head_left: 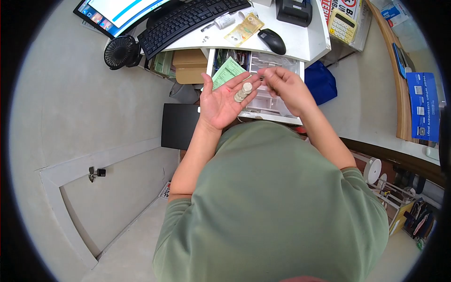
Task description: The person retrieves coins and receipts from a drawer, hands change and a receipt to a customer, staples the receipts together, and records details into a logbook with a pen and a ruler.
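My left hand (218, 105) is held palm up over the drawer's front edge, fingers stretched out and thumb spread. A row of overlapping silver coins (243, 92) rests on its fingers. Close to those fingertips is my right hand (286, 87), its thumb and fingers bent together; what they hold, if anything, is too small to make out. Beneath both hands is the pulled-out drawer (282, 112) with clear plastic compartments. A green printed slip (228, 73) lies at its left side, partly behind my left hand.
On the white desk are a keyboard (188, 28), a black mouse (272, 41), a yellowish banknote (244, 30) and a paper roll (224, 21). A small black fan (121, 51) stands left. A yellow calculator (342, 26) and a blue bag (321, 83) are right.
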A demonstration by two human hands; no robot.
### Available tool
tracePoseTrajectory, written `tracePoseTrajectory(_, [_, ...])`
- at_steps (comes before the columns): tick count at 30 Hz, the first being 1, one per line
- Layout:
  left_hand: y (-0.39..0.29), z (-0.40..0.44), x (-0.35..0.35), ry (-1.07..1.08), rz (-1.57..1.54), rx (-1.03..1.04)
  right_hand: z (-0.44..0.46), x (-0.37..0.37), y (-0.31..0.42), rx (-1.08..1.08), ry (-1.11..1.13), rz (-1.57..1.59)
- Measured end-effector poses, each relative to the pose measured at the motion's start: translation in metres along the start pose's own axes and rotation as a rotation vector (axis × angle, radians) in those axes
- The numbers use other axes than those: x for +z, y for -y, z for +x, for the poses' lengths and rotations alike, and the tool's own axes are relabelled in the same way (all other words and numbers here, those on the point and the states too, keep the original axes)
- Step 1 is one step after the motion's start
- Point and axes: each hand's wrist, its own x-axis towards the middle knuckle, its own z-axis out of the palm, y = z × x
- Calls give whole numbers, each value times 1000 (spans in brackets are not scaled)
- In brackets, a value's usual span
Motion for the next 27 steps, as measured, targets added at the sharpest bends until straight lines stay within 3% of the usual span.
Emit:
tracePoseTrajectory(1, [0, -1, 0, -23, -1, 9, 3, -8, -1, 177, 9, 313])
tracePoseTrajectory(6, [-3, 0, -13, -92, 7, 25, 1, -29, -6, 238, 57, 748])
tracePoseTrajectory(27, [5, 12, -9, -84, 21, -29, -8, -38, -6, 204, 89, 897])
